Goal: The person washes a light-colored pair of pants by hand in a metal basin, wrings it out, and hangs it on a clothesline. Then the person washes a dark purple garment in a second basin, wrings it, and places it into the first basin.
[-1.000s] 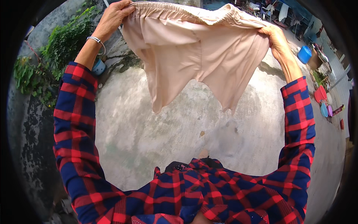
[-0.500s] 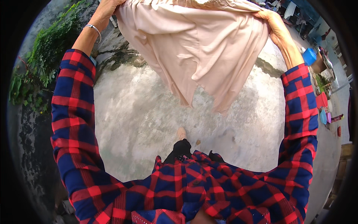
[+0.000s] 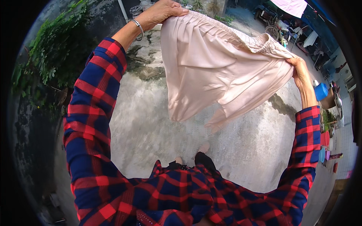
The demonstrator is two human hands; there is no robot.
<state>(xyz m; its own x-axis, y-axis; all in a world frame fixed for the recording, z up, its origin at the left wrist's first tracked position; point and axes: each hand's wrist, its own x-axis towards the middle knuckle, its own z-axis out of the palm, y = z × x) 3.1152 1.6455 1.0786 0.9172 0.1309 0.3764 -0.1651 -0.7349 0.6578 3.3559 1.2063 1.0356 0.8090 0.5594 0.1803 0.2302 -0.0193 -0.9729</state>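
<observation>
Pale pink shorts [image 3: 211, 64] with a gathered elastic waistband hang spread out in front of me, the legs pointing down. My left hand [image 3: 164, 11] is closed on the left end of the waistband, thumb along the top edge; a silver bangle circles that wrist. At the other side, my right hand [image 3: 299, 71] grips the fabric near the waistband's right end, and sits lower than the left. Between the hands the waistband slopes down to the right, bunching near the right end. Folds run across the front, and the right leg swings out at an angle.
Grey concrete ground [image 3: 151, 128] lies under me, with dark stained patches. Leafy green plants [image 3: 52, 52] grow on the left by a dark wall. To the right stand a blue container [image 3: 321, 91] and a red basin [image 3: 325, 138]. A pink cloth [image 3: 290, 5] hangs at the far right.
Both hands and the shorts have come lower and shifted right in view, so the whole waistband shows. The right hand has dropped below the left, tilting the shorts. My feet have changed position.
</observation>
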